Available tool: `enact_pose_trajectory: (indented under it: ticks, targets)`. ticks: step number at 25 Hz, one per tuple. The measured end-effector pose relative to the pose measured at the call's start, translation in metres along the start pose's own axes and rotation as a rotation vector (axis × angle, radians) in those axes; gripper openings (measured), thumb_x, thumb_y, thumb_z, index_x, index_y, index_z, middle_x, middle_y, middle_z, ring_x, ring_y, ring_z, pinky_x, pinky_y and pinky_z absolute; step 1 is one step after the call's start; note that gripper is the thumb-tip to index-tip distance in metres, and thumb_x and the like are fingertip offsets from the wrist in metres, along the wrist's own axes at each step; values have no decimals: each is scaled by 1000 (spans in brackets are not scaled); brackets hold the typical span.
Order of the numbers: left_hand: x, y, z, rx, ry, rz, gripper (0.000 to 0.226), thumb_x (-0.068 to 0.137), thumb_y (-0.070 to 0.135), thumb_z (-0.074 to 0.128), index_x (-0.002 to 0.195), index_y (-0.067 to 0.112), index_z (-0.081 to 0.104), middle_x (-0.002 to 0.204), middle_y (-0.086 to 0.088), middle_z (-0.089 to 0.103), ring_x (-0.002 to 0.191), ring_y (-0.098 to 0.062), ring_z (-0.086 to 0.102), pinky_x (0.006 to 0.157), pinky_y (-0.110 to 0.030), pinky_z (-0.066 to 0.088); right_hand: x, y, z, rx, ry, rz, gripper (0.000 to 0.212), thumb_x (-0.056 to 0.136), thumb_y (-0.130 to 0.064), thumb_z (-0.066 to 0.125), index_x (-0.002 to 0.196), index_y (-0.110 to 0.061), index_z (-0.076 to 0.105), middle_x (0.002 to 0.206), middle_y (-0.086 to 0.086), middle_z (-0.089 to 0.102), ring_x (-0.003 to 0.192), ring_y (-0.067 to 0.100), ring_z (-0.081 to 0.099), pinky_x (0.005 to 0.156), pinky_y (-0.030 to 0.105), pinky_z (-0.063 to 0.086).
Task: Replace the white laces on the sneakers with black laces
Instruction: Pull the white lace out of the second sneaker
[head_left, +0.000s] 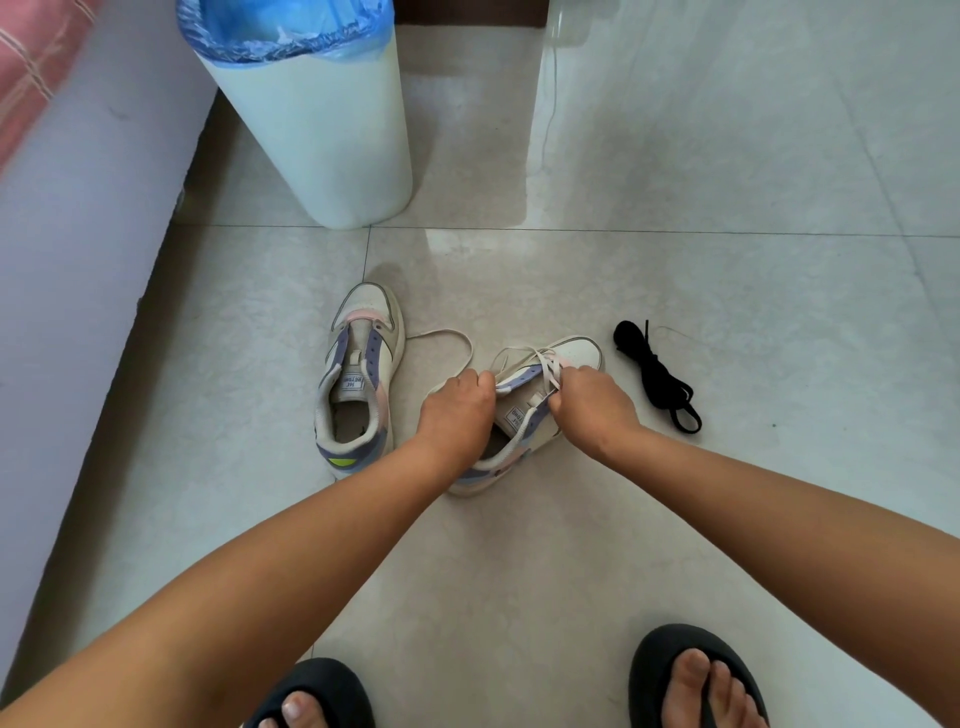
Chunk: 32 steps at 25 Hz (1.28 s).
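Head view shows, at centre frame, the left hand (457, 402) gripping the right sneaker (524, 415) at its side while the right hand (587, 397) pinches its white lace (545, 366), which looks soft, light and limp, likely best drawn out by pinching it close to each eyelet. The other sneaker (358, 374) stands just left with no lace in its eyelets, the black laces (657, 376) lie bundled to the right, and a bin (322, 130) stands well clear at upper left, so nothing blocks the hands
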<state>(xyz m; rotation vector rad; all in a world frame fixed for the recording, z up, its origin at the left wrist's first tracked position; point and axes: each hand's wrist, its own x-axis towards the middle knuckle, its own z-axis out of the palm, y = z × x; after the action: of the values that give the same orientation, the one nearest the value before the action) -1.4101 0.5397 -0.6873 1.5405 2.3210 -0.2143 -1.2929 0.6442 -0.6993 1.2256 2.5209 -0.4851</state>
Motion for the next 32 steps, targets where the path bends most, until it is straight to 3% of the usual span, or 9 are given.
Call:
enact_pose_trajectory:
  ticks: [3,5,10,15,18,22,27,30,32]
  targets:
    - [-1,-1,-1,-12,-16,-14,24,92,5,43,116,9,41,119,-10,49,106,-28,51,67,-33,33,7,11,-18,-375,89,-149,23,86,-19,58,107,-10,56,107,9,58,101,28,55,74,34,42]
    - [-1,-2,0,-7,-9,-19,25,92,5,44,116,9,41,118,-10,49,104,-28,52,66,-33,34,9,14,-28,-583,196,-207,30,57,-16,81,80,-11,62,76,6,60,70,24,59,61,29,43]
    - [1,0,1,-25,3,-34,25,91,3,44,115,8,41,118,-10,50,105,-28,52,66,-33,33,-2,15,-15,-131,289,-230,18,88,-15,55,103,-5,55,87,12,61,80,34,58,58,36,36]
    - [2,-1,3,-42,14,-36,24,91,3,44,114,8,41,117,-10,50,104,-28,52,66,-32,33,0,29,1,-378,281,-511,37,42,-6,87,67,-10,59,49,3,54,38,25,52,45,23,21]
    - [2,0,4,-27,14,-60,26,91,3,44,116,8,41,118,-10,50,105,-28,53,68,-34,37,-3,34,-9,-568,154,-666,35,60,-3,78,92,-9,65,72,5,64,59,25,61,50,27,26]
    - [3,2,6,0,12,-96,30,90,0,44,118,8,39,118,-10,50,105,-28,53,70,-36,42,2,52,-39,-800,-214,-738,42,94,-7,35,135,-16,37,112,7,59,104,28,56,69,34,34]
    - [3,0,6,3,7,-72,29,90,1,43,118,8,39,119,-9,50,107,-26,52,66,-33,34,11,28,-32,-706,-87,-536,37,100,-40,33,111,-8,48,103,10,66,95,30,63,57,30,31]
    - [3,1,6,-2,13,-70,28,90,1,43,117,8,39,119,-9,50,106,-26,52,66,-33,34,10,19,-30,-676,-68,-561,21,94,-25,53,104,-7,51,96,8,65,86,28,64,55,31,28]
    - [3,1,6,-3,19,-72,27,90,1,42,116,8,39,118,-9,50,105,-26,53,66,-33,34,6,25,-31,-718,99,-694,30,57,-8,80,76,-7,58,63,6,61,53,24,60,47,25,24]
